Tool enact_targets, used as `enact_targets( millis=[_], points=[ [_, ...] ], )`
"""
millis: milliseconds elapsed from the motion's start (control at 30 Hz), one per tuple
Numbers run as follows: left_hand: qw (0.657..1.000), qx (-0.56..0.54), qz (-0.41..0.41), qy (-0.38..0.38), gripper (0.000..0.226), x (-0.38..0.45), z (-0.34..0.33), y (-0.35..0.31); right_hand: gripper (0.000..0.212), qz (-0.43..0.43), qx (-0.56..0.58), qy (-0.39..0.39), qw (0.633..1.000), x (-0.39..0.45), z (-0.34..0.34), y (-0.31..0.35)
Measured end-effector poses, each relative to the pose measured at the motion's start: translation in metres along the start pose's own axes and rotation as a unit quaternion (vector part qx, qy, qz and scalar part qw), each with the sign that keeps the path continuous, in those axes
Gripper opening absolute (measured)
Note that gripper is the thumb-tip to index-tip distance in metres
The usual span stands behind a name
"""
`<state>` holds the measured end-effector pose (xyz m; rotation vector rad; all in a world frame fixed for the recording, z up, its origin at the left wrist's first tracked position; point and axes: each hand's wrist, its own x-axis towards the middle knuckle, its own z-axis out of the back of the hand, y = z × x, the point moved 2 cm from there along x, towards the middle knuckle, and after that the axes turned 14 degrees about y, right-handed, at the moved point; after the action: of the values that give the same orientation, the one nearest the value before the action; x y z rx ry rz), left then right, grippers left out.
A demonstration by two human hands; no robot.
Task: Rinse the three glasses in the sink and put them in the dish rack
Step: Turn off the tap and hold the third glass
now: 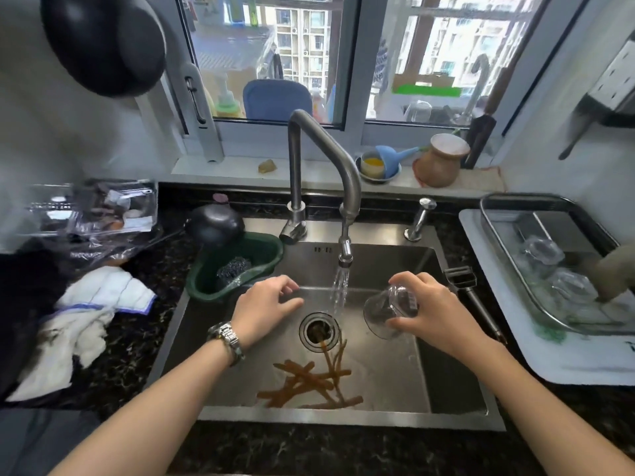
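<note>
Two glasses [556,269] sit in the rack [498,242] at right; my right hand [436,307] grips the third glass [385,314] beside the tap stream, left hand [264,304] open and empty

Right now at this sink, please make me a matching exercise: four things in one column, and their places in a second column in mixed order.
Things:
1. glass
2. steel scourer
3. peeler
4. white cloth

Places:
A. on the counter left of the sink
B. on the sink's right edge
C. in the right hand, tilted beside the running water
D. inside the green caddy

Pairs: 1-C, 2-D, 3-B, 4-A
</note>
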<state>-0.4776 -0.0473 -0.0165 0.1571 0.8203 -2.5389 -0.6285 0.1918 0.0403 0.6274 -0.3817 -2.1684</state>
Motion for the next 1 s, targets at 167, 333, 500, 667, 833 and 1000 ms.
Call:
enact_targets(
  millis=[167, 333, 500, 667, 833, 1000],
  points=[
    [0.996, -0.077, -0.017, -0.035, 0.025, 0.033, 0.015, 0.018, 0.059, -0.058, 0.014, 0.002, 0.998, 0.013, -0.013, 0.003],
    [0.991, -0.108, -0.045, -0.070, 0.028, 0.075, 0.034, 0.023, 0.059, -0.098, 0.019, -0.001, 0.995, 0.025, -0.024, 0.005],
    [0.989, -0.078, -0.094, -0.082, 0.031, 0.117, 0.043, 0.018, 0.056, -0.125, 0.037, -0.019, 0.991, 0.031, -0.034, 0.008],
    [0.985, -0.110, -0.112, -0.078, 0.016, 0.145, 0.040, 0.022, 0.056, -0.146, 0.041, -0.018, 0.988, 0.033, -0.043, 0.010],
    [0.977, -0.145, -0.135, -0.082, 0.014, 0.152, 0.034, 0.028, 0.056, -0.161, 0.046, -0.023, 0.986, 0.035, -0.048, 0.010],
    [0.979, -0.111, -0.141, -0.098, 0.010, 0.158, 0.033, 0.031, 0.058, -0.163, 0.051, -0.027, 0.985, 0.038, -0.049, 0.011]
  ],
)
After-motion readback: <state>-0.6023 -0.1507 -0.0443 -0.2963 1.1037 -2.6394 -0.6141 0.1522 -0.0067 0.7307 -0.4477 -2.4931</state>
